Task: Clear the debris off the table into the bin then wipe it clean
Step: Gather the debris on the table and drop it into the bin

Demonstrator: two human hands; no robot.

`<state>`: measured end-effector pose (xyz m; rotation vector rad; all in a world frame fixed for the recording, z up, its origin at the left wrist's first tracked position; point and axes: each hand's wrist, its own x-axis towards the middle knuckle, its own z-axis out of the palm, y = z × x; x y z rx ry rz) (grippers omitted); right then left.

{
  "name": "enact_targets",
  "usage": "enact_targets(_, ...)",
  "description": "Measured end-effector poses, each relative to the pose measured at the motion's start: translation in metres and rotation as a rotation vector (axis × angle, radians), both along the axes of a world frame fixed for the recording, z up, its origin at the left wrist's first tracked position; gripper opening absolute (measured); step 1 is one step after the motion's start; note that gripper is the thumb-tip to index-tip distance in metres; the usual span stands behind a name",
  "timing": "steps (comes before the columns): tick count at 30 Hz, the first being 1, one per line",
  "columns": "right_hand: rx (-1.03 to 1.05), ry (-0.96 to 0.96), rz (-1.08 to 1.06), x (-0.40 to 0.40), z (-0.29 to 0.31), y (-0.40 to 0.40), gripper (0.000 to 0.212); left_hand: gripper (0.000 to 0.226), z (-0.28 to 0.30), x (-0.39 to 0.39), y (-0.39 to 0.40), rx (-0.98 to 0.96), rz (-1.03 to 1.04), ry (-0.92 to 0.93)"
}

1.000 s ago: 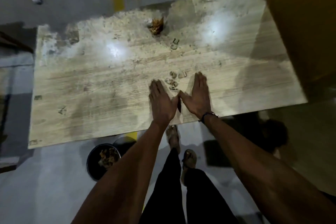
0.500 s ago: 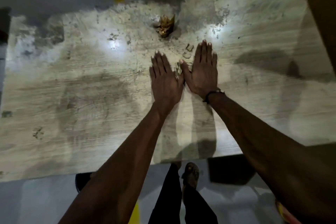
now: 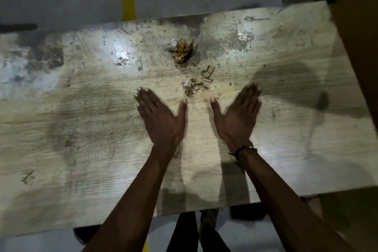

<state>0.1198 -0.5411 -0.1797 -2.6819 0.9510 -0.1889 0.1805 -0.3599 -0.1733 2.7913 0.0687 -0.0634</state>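
A: Where are the hands?

B: Both lie palm down on the table (image 3: 61,133), about midway between its near and far edges. The left hand (image 3: 159,116) angles its fingers toward the far left, the right hand (image 3: 237,116) toward the far right, so they stand apart in a V with the thumbs pointing inward and a strip of bare tabletop between them.

A: Holding anything?

B: No, the fingers of both are straight and pressed together, gripping nothing. A dark band (image 3: 242,149) circles the right wrist.

A: And the debris?

B: A small heap of pale scraps (image 3: 196,86) sits just beyond the thumbs, in the mouth of the V, touching neither hand. Farther on, near the far edge, a crumpled golden-brown piece (image 3: 183,51) stands by itself. Fine specks and grey smears spread over the far half of the table.

A: The bin?

B: Only a dark rounded shape (image 3: 81,233) shows under the near edge, left of the left forearm; I cannot tell what it is
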Motion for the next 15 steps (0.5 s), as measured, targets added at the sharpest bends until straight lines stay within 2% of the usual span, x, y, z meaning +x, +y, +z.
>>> enact_targets(5,0.06,-0.025,0.094,0.081,0.006,0.003,0.112,0.102,-0.003,0.053,-0.026,-0.05,-0.173,-0.072)
enact_targets(9,0.15,-0.131,0.089,0.108,0.015,-0.004,0.107,0.093,0.008,0.087,-0.036,-0.254,-0.132,-0.105)
enact_targets(12,0.129,-0.18,-0.04,0.11,0.018,-0.039,0.108,0.088,0.015,0.131,-0.038,-0.411,-0.164,-0.028)
enact_targets(15,0.091,-0.094,-0.218,0.105,0.014,-0.08,0.12,0.075,0.024,0.169,-0.036,-0.446,-0.324,0.027)
